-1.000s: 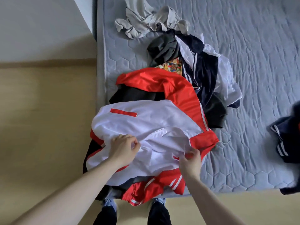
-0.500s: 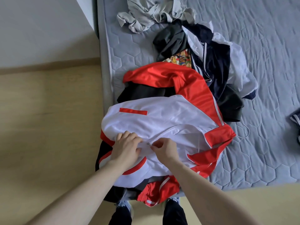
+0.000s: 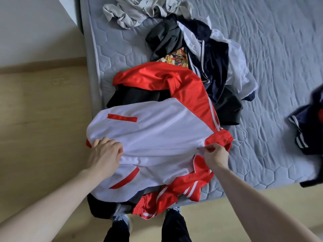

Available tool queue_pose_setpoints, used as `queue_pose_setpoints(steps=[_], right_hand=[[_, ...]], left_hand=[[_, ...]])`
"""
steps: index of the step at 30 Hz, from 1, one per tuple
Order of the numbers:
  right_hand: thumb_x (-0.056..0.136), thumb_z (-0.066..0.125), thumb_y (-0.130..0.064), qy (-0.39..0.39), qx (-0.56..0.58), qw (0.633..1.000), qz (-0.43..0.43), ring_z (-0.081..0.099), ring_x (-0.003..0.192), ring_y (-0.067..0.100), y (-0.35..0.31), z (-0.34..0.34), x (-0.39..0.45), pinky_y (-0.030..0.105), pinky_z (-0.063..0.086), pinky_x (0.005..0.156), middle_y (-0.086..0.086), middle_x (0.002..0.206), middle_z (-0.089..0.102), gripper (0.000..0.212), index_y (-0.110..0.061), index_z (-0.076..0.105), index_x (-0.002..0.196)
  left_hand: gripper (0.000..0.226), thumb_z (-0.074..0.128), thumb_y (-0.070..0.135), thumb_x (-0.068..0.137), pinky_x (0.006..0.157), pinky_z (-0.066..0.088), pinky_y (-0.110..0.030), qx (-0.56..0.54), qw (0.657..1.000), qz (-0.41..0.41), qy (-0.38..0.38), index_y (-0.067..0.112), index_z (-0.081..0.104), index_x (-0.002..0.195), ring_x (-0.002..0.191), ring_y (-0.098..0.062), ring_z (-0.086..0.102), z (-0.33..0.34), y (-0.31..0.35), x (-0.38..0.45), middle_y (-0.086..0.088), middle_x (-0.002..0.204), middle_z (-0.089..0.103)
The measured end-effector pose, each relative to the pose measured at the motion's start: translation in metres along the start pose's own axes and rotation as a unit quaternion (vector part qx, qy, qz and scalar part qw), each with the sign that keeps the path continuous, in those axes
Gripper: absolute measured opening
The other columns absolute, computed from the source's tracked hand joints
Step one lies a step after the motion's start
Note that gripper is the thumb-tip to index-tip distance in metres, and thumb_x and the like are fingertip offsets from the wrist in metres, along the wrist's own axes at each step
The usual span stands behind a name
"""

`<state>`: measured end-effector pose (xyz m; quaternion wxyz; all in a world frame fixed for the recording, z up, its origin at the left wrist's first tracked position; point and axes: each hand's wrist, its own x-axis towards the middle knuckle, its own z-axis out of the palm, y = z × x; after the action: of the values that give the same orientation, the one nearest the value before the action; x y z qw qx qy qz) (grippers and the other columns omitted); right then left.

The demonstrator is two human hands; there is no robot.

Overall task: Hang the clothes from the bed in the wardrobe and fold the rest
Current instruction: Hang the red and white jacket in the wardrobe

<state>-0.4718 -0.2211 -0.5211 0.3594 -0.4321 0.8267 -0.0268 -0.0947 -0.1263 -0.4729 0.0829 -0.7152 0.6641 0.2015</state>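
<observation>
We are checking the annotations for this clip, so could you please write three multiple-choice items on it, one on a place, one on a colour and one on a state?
1. Where does the crumpled grey garment lie?
A. on the floor
B. at the far end of the clothes pile on the mattress
C. over the person's arm

2. Which colours has the jacket under the hands?
A. white and red
B. green and yellow
C. all black

3. What is the right hand doing?
A. lying flat on the mattress
B. pinching the jacket's fabric
C. holding a shoe

Answers: 1 B, it lies beyond the dark clothes; 2 A, white panel with red sleeves and stripes; 3 B, its fingertips close on the white edge, while the left hand grips the other side.
</observation>
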Motion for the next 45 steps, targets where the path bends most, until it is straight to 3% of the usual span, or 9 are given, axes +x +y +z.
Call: queue_pose_setpoints(steps=[8,12,15,20,23,32,38,43,45], right_hand=[[0.091,0.073,-0.026,0.075,0.104,0.975,0.184,0.059,0.121,0.039,0.072,-0.015,0.028,0.043,0.045,0.105,0.024,0.13,0.061,0.051,0.001,0.056,0.13],[0.097,0.065,-0.038,-0.08,0.214,0.946,0.231,0.057,0.07,0.017,0.086,-0.005,0.049,0.028,0.042,0.061,0.004,0.091,0.063,0.027,-0.013,0.062,0.105],[0.099,0.063,-0.04,-0.077,0.235,0.947,0.206,0.058,0.066,0.016,0.087,0.004,0.052,0.028,0.043,0.059,-0.002,0.077,0.062,0.023,-0.017,0.066,0.101],[0.104,0.045,-0.055,0.046,0.258,0.96,0.094,0.058,0.069,0.018,0.062,-0.017,0.02,0.035,0.047,0.069,-0.006,0.072,0.062,0.045,-0.019,0.064,0.085],[0.1,0.051,-0.055,0.058,0.294,0.954,0.008,0.042,0.053,0.007,0.032,-0.052,-0.018,0.029,0.038,0.051,-0.015,0.057,0.047,0.044,-0.03,0.05,0.064],[0.095,0.07,-0.032,-0.029,0.276,0.939,-0.203,0.026,0.054,0.012,-0.074,-0.21,-0.125,0.032,0.024,0.049,-0.009,0.056,0.025,0.057,-0.021,0.026,0.061],[0.09,0.07,-0.031,-0.149,0.225,0.891,-0.365,0.024,0.053,0.01,-0.159,-0.306,-0.213,0.027,0.023,0.049,-0.012,0.056,0.027,0.052,-0.021,0.029,0.06],[0.089,0.07,-0.033,-0.203,0.147,0.839,-0.483,0.029,0.048,0.008,-0.239,-0.375,-0.275,0.023,0.027,0.047,-0.011,0.053,0.03,0.05,-0.015,0.032,0.062],[0.089,0.07,-0.033,-0.205,0.109,0.816,-0.53,0.032,0.047,0.01,-0.272,-0.396,-0.306,0.027,0.029,0.047,-0.009,0.053,0.032,0.047,-0.01,0.035,0.066]], left_hand=[[0.02,0.068,0.021,0.08,0.09,0.035,-0.033,-0.034,0.998,0.002,-0.053,0.032,0.068,0.097,0.1,-0.018,0.055,-0.011,0.053,0.037,0.017,0.097,0.063],[0.021,0.065,0.02,0.084,0.088,0.033,-0.03,-0.057,0.997,0.016,-0.045,0.034,0.067,0.099,0.1,-0.014,0.053,-0.013,0.091,0.06,0.018,0.096,0.061],[0.02,0.064,0.02,0.086,0.09,0.033,-0.03,-0.077,0.996,0.023,-0.037,0.034,0.066,0.1,0.1,-0.013,0.053,-0.016,0.114,0.07,0.018,0.096,0.06],[0.021,0.064,0.019,0.087,0.09,0.034,-0.03,-0.093,0.994,0.037,-0.034,0.032,0.067,0.102,0.103,-0.014,0.055,-0.042,0.141,0.073,0.017,0.1,0.061],[0.024,0.067,0.016,0.085,0.092,0.04,-0.034,-0.135,0.99,0.043,-0.004,0.029,0.068,0.105,0.104,-0.017,0.058,-0.072,0.153,0.059,0.015,0.108,0.063],[0.062,0.075,0.008,0.075,0.101,0.05,-0.045,-0.226,0.955,0.022,0.19,0.023,0.053,0.132,0.122,-0.022,0.054,-0.227,0.18,-0.016,0.004,0.134,0.047],[0.081,0.074,0.028,0.075,0.117,0.032,-0.048,-0.157,0.946,0.057,0.278,0.034,0.043,0.149,0.146,-0.022,0.037,-0.353,0.166,-0.062,0.012,0.16,0.031],[0.019,0.067,0.044,0.07,0.108,0.038,-0.046,-0.148,0.924,0.01,0.353,0.034,0.061,0.084,0.101,-0.003,0.062,-0.456,0.142,-0.14,0.023,0.093,0.066],[0.014,0.068,0.04,0.073,0.083,0.053,-0.034,-0.217,0.917,-0.023,0.335,0.028,0.061,0.074,0.078,-0.001,0.066,-0.489,0.128,-0.182,0.019,0.075,0.069]])
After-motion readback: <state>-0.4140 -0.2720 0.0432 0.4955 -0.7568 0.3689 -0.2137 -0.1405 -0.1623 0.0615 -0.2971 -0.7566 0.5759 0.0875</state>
